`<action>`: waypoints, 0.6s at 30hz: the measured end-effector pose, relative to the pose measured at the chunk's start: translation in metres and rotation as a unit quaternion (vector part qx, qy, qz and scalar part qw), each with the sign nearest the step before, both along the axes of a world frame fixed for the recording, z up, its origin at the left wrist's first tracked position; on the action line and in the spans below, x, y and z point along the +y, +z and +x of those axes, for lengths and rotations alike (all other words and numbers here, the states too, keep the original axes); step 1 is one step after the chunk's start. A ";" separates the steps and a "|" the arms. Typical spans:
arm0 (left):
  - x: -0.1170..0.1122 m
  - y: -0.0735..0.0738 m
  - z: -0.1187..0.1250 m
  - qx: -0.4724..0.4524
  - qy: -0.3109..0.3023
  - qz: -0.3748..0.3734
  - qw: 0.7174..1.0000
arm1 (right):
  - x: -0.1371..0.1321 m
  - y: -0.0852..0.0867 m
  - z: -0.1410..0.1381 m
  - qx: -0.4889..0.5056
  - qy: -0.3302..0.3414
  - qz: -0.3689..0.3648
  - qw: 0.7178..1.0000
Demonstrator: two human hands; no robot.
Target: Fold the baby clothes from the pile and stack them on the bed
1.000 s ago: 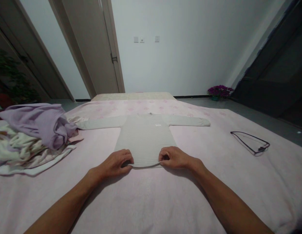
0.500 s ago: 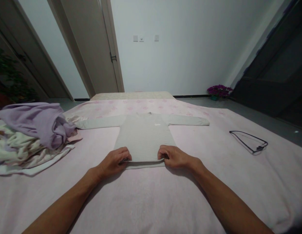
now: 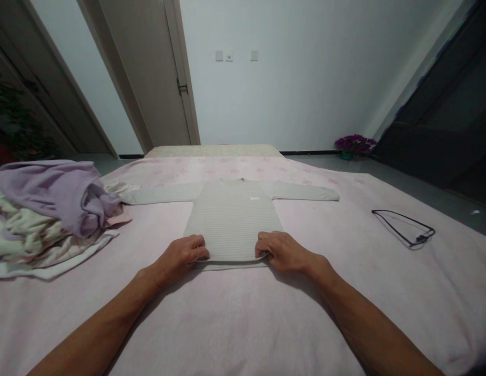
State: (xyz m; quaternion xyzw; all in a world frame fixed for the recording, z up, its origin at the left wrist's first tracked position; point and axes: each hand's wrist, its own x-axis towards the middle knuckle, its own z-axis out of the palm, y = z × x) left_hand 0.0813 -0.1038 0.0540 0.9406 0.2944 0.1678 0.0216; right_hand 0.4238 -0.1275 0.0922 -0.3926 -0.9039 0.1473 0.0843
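A pale, finely striped long-sleeved shirt [image 3: 233, 216] lies spread on the bed, its collar away from me and both sleeves stretched out sideways. My left hand [image 3: 189, 249] pinches the left part of its bottom hem. At the right part of the hem, my right hand [image 3: 279, 250] grips the cloth with curled fingers. Between the hands the upper layer of the hem is slightly raised, and the lower layer shows beneath it on the bedding.
A heap of clothes with a lilac garment [image 3: 66, 193] on top lies at the left. Black thin-framed wire thing [image 3: 403, 227] rests at the right on the pink bed sheet [image 3: 243, 324]. Purple flowers [image 3: 355, 144] stand on the floor beyond the bed.
My hands have moved slightly apart along the hem, and it looks a little straighter. Both still hold the shirt. The view has tilted slightly.
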 end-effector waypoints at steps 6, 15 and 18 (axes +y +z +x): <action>-0.003 -0.001 0.000 0.008 0.002 0.005 1.000 | -0.004 0.004 -0.002 -0.021 0.000 -0.004 1.000; -0.005 0.004 -0.003 -0.116 0.015 -0.158 0.980 | 0.006 -0.008 0.008 0.092 -0.006 -0.077 0.993; -0.007 0.001 -0.006 -0.155 0.047 -0.105 0.981 | 0.009 -0.011 0.010 0.122 -0.016 -0.067 0.990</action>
